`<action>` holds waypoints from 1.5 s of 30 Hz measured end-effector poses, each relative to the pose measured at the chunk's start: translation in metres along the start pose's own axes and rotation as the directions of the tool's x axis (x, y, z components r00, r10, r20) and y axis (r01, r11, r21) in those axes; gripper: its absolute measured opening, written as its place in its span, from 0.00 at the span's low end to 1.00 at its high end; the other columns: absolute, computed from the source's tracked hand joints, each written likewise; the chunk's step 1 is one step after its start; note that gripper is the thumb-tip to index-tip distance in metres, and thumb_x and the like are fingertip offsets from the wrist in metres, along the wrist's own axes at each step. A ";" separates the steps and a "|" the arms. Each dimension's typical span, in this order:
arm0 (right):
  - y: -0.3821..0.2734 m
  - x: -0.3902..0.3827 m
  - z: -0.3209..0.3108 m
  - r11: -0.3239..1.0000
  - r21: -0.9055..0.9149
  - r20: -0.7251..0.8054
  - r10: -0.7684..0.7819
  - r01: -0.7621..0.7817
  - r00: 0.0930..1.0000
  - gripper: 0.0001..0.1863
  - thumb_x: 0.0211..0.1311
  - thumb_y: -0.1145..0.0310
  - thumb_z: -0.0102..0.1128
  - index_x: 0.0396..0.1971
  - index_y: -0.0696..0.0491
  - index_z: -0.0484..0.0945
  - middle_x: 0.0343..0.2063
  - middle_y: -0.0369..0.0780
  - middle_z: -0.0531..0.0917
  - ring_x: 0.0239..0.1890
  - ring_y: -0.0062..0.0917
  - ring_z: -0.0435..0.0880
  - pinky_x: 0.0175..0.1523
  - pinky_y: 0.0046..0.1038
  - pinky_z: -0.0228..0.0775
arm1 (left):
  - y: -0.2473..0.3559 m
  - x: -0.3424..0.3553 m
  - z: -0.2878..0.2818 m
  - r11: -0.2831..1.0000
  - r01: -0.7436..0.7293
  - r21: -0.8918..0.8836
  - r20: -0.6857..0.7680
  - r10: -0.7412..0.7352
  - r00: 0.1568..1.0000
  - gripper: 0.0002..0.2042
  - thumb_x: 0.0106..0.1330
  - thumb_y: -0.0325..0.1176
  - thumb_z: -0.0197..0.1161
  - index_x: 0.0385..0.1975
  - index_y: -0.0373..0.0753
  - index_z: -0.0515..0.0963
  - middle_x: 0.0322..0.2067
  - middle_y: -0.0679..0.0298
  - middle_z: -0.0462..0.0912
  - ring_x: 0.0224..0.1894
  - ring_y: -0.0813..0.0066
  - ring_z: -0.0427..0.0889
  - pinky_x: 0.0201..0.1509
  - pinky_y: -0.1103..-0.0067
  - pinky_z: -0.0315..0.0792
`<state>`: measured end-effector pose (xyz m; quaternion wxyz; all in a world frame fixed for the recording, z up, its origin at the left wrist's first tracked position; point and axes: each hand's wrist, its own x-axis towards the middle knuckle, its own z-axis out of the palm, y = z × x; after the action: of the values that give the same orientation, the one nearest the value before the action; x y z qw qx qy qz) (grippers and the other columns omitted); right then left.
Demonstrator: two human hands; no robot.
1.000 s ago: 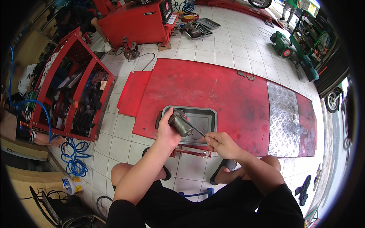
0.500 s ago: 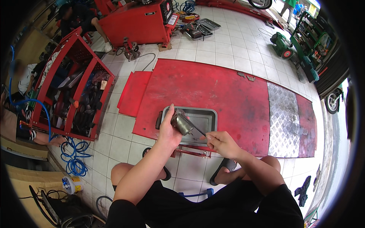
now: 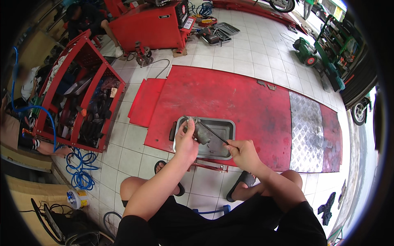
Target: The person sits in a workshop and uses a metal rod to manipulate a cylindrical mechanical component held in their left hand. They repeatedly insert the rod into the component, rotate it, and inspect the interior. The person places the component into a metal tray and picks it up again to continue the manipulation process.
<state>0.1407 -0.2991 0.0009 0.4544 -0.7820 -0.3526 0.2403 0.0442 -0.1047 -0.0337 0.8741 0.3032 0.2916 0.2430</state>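
Cylinder (image 3: 203,134) of dull grey metal, gripped in the left hand (image 3: 186,144) over a grey tray (image 3: 225,128) on a red platform (image 3: 246,110), has turned so that more shows of the slim dark rod (image 3: 214,133) pinched in the right hand (image 3: 244,153), suggesting the work centres on the cylinder's far end.

Dk lettered label (image 3: 164,17) + wht sticker (image 3: 189,22) on red machine (image 3: 143,32).
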 end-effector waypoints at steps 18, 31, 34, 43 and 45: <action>0.012 0.016 -0.002 0.910 0.224 0.298 0.277 -0.349 0.914 0.19 0.74 0.58 0.54 0.43 0.62 0.76 0.24 0.37 0.80 0.21 0.12 0.69 0.26 0.18 0.61 | 0.006 -0.005 0.007 0.996 0.067 -0.060 -0.023 -0.069 0.997 0.14 0.70 0.44 0.63 0.47 0.45 0.74 0.40 0.71 0.79 0.44 0.76 0.78 0.54 0.65 0.72; 0.010 0.018 -0.005 0.852 0.295 0.378 0.311 -0.432 0.872 0.23 0.72 0.51 0.56 0.40 0.62 0.78 0.22 0.34 0.76 0.20 0.14 0.66 0.24 0.20 0.60 | 0.004 -0.008 0.006 0.996 0.081 -0.046 -0.011 -0.082 0.997 0.13 0.69 0.45 0.64 0.42 0.44 0.74 0.38 0.71 0.80 0.42 0.76 0.79 0.52 0.69 0.73; 0.013 0.020 -0.009 0.757 0.397 0.470 0.318 -0.519 0.824 0.24 0.71 0.52 0.57 0.40 0.62 0.78 0.23 0.34 0.76 0.20 0.14 0.67 0.24 0.20 0.60 | 0.003 -0.007 0.008 0.995 0.087 -0.057 0.008 -0.087 0.996 0.13 0.69 0.45 0.64 0.43 0.44 0.73 0.38 0.70 0.80 0.42 0.76 0.79 0.52 0.68 0.73; 0.011 0.020 -0.005 0.788 0.394 0.436 0.294 -0.474 0.851 0.22 0.74 0.54 0.54 0.40 0.62 0.77 0.22 0.36 0.75 0.17 0.13 0.62 0.22 0.19 0.53 | 0.005 -0.008 0.006 0.994 0.097 -0.042 -0.002 -0.097 0.995 0.15 0.69 0.46 0.64 0.45 0.43 0.73 0.38 0.69 0.80 0.42 0.75 0.79 0.52 0.68 0.73; 0.013 0.024 -0.009 0.759 0.377 0.506 0.312 -0.532 0.804 0.19 0.74 0.56 0.54 0.39 0.61 0.77 0.22 0.36 0.76 0.17 0.13 0.61 0.22 0.19 0.52 | 0.004 -0.009 0.009 0.994 0.102 -0.043 0.004 -0.102 0.995 0.15 0.69 0.46 0.64 0.45 0.43 0.73 0.38 0.69 0.80 0.42 0.75 0.79 0.52 0.68 0.73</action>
<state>0.1670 -0.2899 -0.0074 0.4881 -0.6272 -0.1752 0.5812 0.0425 -0.1105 -0.0222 0.8918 0.2692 0.3008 0.2042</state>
